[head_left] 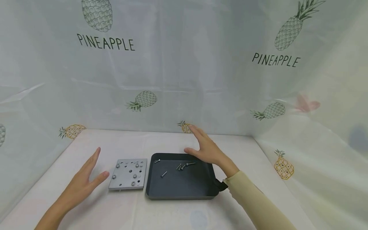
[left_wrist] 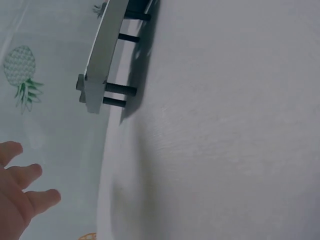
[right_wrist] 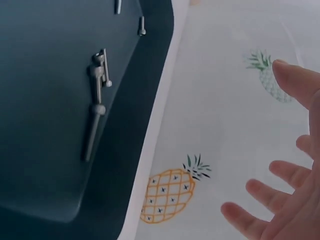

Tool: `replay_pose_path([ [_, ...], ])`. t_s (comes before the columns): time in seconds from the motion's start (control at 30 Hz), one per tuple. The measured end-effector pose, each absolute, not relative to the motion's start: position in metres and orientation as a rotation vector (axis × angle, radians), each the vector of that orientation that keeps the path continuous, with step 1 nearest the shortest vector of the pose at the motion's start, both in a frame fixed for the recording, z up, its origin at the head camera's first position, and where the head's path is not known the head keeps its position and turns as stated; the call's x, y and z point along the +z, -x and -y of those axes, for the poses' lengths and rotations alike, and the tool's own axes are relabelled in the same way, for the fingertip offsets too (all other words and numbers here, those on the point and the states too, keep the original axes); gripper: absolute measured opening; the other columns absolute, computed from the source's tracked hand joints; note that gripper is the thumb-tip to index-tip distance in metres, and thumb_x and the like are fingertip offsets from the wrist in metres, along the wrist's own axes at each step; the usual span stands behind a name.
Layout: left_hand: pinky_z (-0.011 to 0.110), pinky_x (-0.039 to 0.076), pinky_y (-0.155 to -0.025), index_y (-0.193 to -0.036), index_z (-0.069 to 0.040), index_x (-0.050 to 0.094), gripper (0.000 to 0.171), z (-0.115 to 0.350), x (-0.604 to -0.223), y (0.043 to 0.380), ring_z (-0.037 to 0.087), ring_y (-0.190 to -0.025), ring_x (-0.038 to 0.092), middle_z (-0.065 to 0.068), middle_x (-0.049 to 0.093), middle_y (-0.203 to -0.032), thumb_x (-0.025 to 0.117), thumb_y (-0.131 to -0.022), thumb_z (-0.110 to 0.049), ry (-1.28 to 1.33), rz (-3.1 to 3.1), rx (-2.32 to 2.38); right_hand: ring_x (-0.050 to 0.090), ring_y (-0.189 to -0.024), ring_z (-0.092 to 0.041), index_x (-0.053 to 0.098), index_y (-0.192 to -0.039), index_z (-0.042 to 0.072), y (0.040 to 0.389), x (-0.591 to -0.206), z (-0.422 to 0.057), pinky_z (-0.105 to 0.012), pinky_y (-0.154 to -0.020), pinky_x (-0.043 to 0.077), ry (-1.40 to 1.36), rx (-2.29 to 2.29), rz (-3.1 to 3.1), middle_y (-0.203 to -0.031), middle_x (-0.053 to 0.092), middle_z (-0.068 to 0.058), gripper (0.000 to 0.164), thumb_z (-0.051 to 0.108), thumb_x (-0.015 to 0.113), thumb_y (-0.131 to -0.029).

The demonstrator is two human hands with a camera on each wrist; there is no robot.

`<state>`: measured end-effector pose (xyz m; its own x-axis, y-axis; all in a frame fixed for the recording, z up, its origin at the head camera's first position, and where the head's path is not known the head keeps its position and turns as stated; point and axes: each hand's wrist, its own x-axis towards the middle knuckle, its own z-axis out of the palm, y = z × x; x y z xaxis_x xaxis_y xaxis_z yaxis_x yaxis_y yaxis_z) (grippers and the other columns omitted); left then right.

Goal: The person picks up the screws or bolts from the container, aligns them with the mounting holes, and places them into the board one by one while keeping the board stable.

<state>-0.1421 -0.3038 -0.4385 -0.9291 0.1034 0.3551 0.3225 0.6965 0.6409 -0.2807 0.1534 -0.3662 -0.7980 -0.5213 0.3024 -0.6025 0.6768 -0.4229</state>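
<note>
The left plate (head_left: 125,177) held screws (head_left: 134,176); more lay loose in the tray (head_left: 184,187); left hand (head_left: 84,182) and right hand (head_left: 207,150) had fingers apart.

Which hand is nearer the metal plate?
Left. The left hand is just left of the metal plate, not touching it. The right hand is farther off, at the far right corner of the dark tray, which lies to the plate's right.

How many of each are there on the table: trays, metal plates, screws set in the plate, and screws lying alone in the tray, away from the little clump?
Dark tray: 1
Metal plate: 1
Screws set in the plate: 5
Lone screws: 2
Total: 9
</note>
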Motion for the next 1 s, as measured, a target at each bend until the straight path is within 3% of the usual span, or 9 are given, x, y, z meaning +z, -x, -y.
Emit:
replay_pose_path([
  [0.1, 0.023, 0.013, -0.129, -0.171, -0.036, 0.001, 0.09, 0.302, -0.442, 0.142, 0.002, -0.16, 0.012, 0.015, 0.015, -0.177, 0.064, -0.107, -0.026, 0.347, 2.609, -1.124, 0.023, -0.162, -0.033, 0.022, -0.171, 0.023, 0.285, -0.367, -0.148, -0.064, -0.125, 0.03, -0.981, 0.842, 2.723, -0.176, 0.024, -0.005, 0.094, 0.047, 0.076, -0.098],
  [0.17, 0.002, 0.017, -0.115, -0.171, -0.036, 0.001, 0.091, 0.301, -0.445, 0.142, -0.016, -0.149, 0.017, 0.015, 0.019, -0.176, 0.065, -0.107, -0.024, 0.364, 2.604, -1.149, 0.028, -0.16, -0.034, 0.024, -0.171, 0.02, 0.287, -0.368, -0.145, -0.064, -0.124, 0.031, -1.011, 0.877, 2.715, -0.175, 0.027, -0.007, 0.093, 0.045, 0.077, -0.098],
  [0.23, -0.005, 0.024, -0.102, -0.171, -0.035, 0.001, 0.092, 0.299, -0.447, 0.143, -0.024, -0.141, 0.021, 0.017, 0.023, -0.175, 0.066, -0.107, -0.022, 0.382, 2.599, -1.172, 0.035, -0.157, -0.035, 0.025, -0.17, 0.02, 0.289, -0.37, -0.141, -0.063, -0.122, 0.035, -1.03, 0.905, 2.713, -0.174, 0.029, -0.007, 0.092, 0.044, 0.077, -0.098],
  [0.33, -0.003, 0.03, -0.101, -0.171, -0.034, 0.002, 0.093, 0.297, -0.45, 0.142, -0.025, -0.137, 0.027, 0.02, 0.026, -0.173, 0.067, -0.107, -0.021, 0.39, 2.597, -1.239, 0.047, -0.149, -0.034, 0.027, -0.17, 0.02, 0.29, -0.373, -0.135, -0.06, -0.115, 0.046, -1.047, 0.986, 2.711, -0.173, 0.032, -0.006, 0.091, 0.04, 0.078, -0.098],
  [0.43, -0.001, 0.035, -0.101, -0.172, -0.033, 0.002, 0.093, 0.296, -0.451, 0.141, -0.017, -0.139, 0.035, 0.023, 0.029, -0.171, 0.067, -0.106, -0.023, 0.356, 2.623, -1.292, 0.049, -0.147, -0.033, 0.029, -0.169, 0.022, 0.29, -0.376, -0.129, -0.057, -0.11, 0.051, -1.063, 1.082, 2.719, -0.171, 0.034, -0.004, 0.088, 0.036, 0.079, -0.098],
  [0.53, 0.0, 0.037, -0.1, -0.172, -0.03, 0.002, 0.094, 0.294, -0.451, 0.14, 0.012, -0.15, 0.042, 0.022, 0.029, -0.171, 0.068, -0.106, -0.027, 0.302, 2.655, -1.336, 0.054, -0.142, -0.032, 0.034, -0.167, 0.019, 0.289, -0.378, -0.123, -0.057, -0.108, 0.053, -1.092, 1.157, 2.719, -0.169, 0.039, -0.006, 0.084, 0.032, 0.08, -0.098],
  [0.67, 0.001, 0.04, -0.099, -0.173, -0.026, 0.005, 0.093, 0.292, -0.452, 0.138, 0.045, -0.147, 0.042, 0.02, 0.028, -0.172, 0.07, -0.105, -0.03, 0.241, 2.67, -1.398, 0.06, -0.135, -0.034, 0.041, -0.163, 0.012, 0.289, -0.382, -0.115, -0.057, -0.105, 0.055, -1.136, 1.21, 2.714, -0.163, 0.046, -0.009, 0.076, 0.028, 0.079, -0.099],
  [0.87, 0.004, 0.045, -0.097, -0.172, -0.025, 0.015, 0.092, 0.287, -0.452, 0.139, 0.044, -0.148, 0.043, 0.017, 0.027, -0.173, 0.073, -0.103, -0.037, 0.162, 2.689, -1.461, 0.063, -0.132, -0.034, 0.048, -0.159, 0.009, 0.291, -0.388, -0.106, -0.056, -0.103, 0.056, -1.208, 1.259, 2.724, -0.156, 0.054, -0.012, 0.068, 0.022, 0.078, -0.099],
  [1.0, 0.009, 0.049, -0.097, -0.172, -0.024, 0.015, 0.093, 0.285, -0.453, 0.138, 0.044, -0.148, 0.043, 0.016, 0.025, -0.174, 0.075, -0.101, -0.039, 0.122, 2.713, -1.495, 0.062, -0.133, -0.03, 0.05, -0.158, 0.013, 0.29, -0.392, -0.101, -0.045, -0.102, 0.059, -1.255, 1.239, 2.753, -0.154, 0.055, -0.011, 0.064, 0.022, 0.077, -0.101],
])
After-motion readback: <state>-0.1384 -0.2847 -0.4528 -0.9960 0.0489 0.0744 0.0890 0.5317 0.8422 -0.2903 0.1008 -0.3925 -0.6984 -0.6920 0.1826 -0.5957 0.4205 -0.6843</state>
